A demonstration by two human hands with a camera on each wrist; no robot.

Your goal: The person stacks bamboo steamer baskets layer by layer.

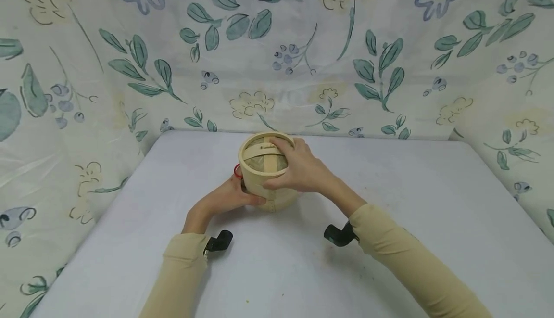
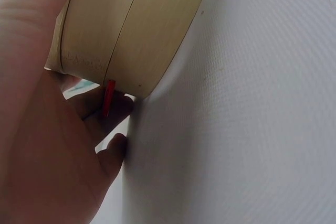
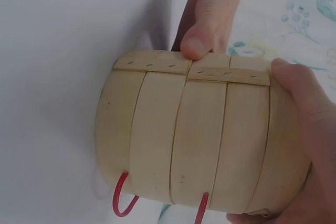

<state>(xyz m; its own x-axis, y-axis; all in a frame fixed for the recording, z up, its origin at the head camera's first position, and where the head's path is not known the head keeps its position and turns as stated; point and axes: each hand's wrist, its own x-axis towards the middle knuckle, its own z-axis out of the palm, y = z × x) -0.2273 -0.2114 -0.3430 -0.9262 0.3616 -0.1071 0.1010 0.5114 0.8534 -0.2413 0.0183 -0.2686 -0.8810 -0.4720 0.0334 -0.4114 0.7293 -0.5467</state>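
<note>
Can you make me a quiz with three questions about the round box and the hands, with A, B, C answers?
1. Where is the bamboo steamer?
A. on the white table
B. on the floor
C. on a shelf

2. What colour are the wire loops on its side?
A. blue
B. red
C. green

3. What are the hands doing?
A. both resting flat on the table
B. waving in the air
C. both holding the steamer

Answers: 1 A, it sits on the table top. 2 B, the loops are red in the wrist views. 3 C, the left hand grips its side and the right hand grips its top rim.
</note>
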